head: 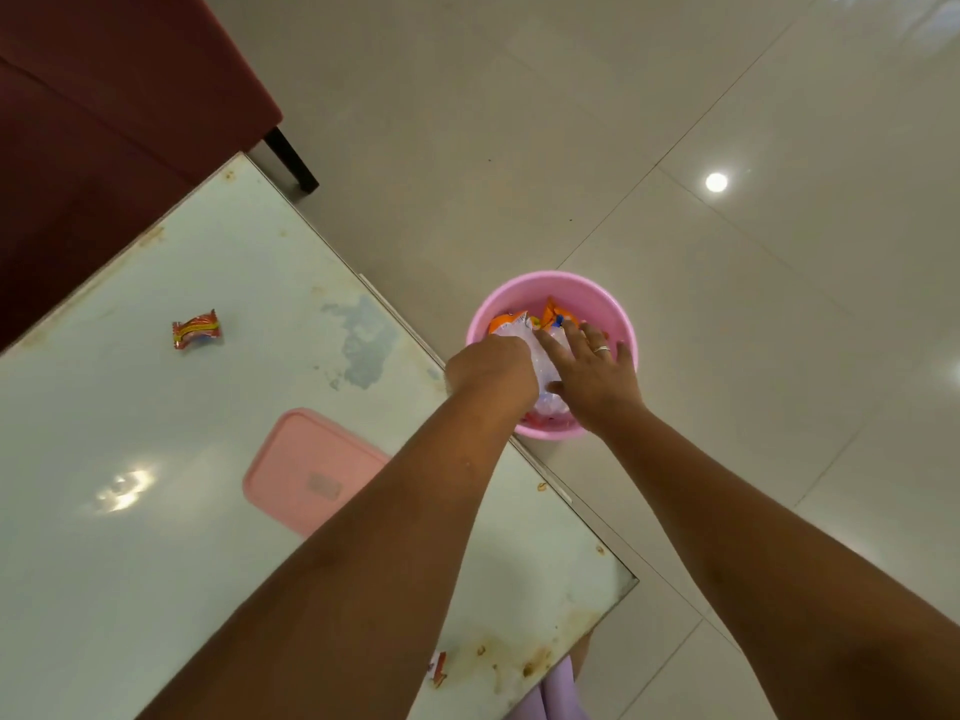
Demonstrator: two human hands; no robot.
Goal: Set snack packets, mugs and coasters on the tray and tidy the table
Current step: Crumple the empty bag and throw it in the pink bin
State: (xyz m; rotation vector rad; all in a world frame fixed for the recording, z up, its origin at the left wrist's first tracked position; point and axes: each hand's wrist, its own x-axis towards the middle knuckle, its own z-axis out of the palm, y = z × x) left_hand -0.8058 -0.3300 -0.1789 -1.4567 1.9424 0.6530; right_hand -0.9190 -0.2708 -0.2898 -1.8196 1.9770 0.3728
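Observation:
A pink bucket (561,288) stands on the floor beside the glass table (130,511). Orange snack packets (556,314) and a crumpled clear plastic wrapper (540,356) lie inside it. My left hand (491,368) reaches into the bucket, fingers curled down onto the clear wrapper. My right hand (592,376), with a ring on one finger, lies flat on the same wrapper with its fingers spread. A small red and yellow snack packet (196,330) rests on the table at the left. A pink tray (306,470) lies on the table, partly hidden under my left forearm.
A dark red sofa (104,96) with a black leg stands at the table's far side. Another small wrapper (437,667) lies near the table's front corner. Glossy beige floor tiles (727,304) surround the bucket. Purple cloth (558,693) shows at the bottom edge.

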